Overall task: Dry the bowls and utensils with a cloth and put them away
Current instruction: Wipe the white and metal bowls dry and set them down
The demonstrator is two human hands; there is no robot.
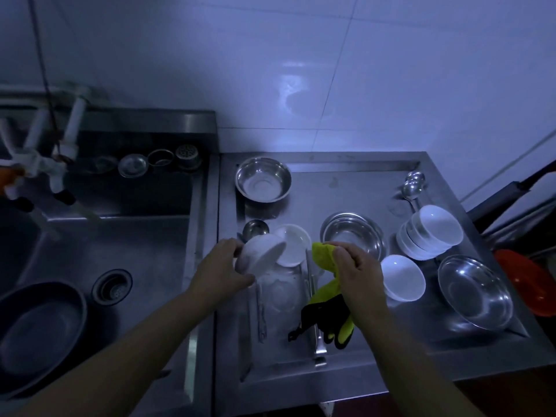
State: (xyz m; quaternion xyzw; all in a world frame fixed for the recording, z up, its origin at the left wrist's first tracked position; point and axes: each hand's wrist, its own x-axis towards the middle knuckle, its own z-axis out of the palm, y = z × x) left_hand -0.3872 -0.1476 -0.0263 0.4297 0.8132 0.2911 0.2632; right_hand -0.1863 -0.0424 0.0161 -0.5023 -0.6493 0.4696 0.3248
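Observation:
My left hand point(224, 267) grips a white bowl point(260, 255) tilted on its side above the steel draining tray point(361, 350). My right hand point(356, 270) holds a yellow-green and black cloth point(323, 260) that hangs down to the tray. Just behind the held bowl lies a white dish point(293, 245). A single white bowl point(403, 276) sits right of my right hand, and a stack of white bowls point(428, 231) stands further right. Steel bowls rest at the back left point(263, 179), the middle point(352, 236) and the right point(475, 291). Utensils point(261, 314) lie flat under my hands.
Spoons point(412, 185) lie at the tray's back right, and a ladle point(255, 227) sits behind the held bowl. The sink point(120, 251) with taps point(60, 152) is to the left, holding a dark basin point(39, 335). A red object point(526, 281) sits past the tray's right edge.

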